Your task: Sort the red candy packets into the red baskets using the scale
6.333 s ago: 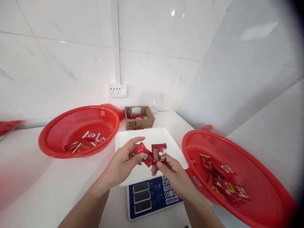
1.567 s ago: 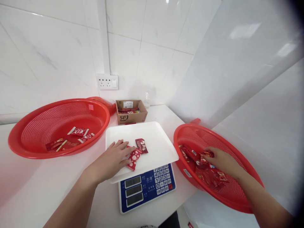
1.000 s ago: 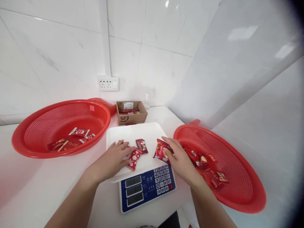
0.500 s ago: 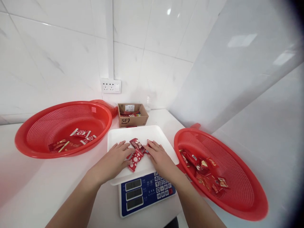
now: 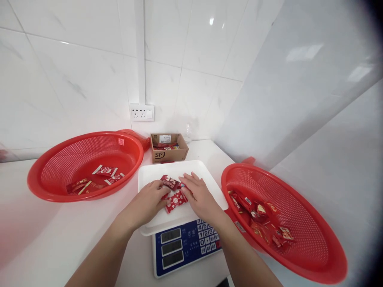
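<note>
Red mesh all along, first stop left of the tray (image 5: 149, 173): basket (image 5: 38, 175), with a few packets (image 5: 104, 171) settled low, likely gathered by the sloping wall. Next, over the tray's left part, left hand (image 5: 148, 203), curled at the packets, red wrapper showing beside the thumb; firm pinch or light touch, cannot tell. Behind the tray, box (image 5: 167, 155), open-topped, wrappers inside. Now to mid-tray: dark packet (image 5: 170, 182) and dotted packet (image 5: 176, 200), close together between both hands, probably hemmed in that way against sliding. Then right hand (image 5: 202, 199), open, fingers loosely bent over another small wrapper, as if steadying rather than clutching. Below the tray, blue scale (image 5: 191, 261), keys partly covered by the right forearm. Right of the tray, second basket (image 5: 299, 199), tilted in view, fuller heap (image 5: 260, 219) low inside. Underneath, white table (image 5: 26, 223); beyond the tray, veined tiles (image 5: 89, 79) and a socket (image 5: 142, 113).
</note>
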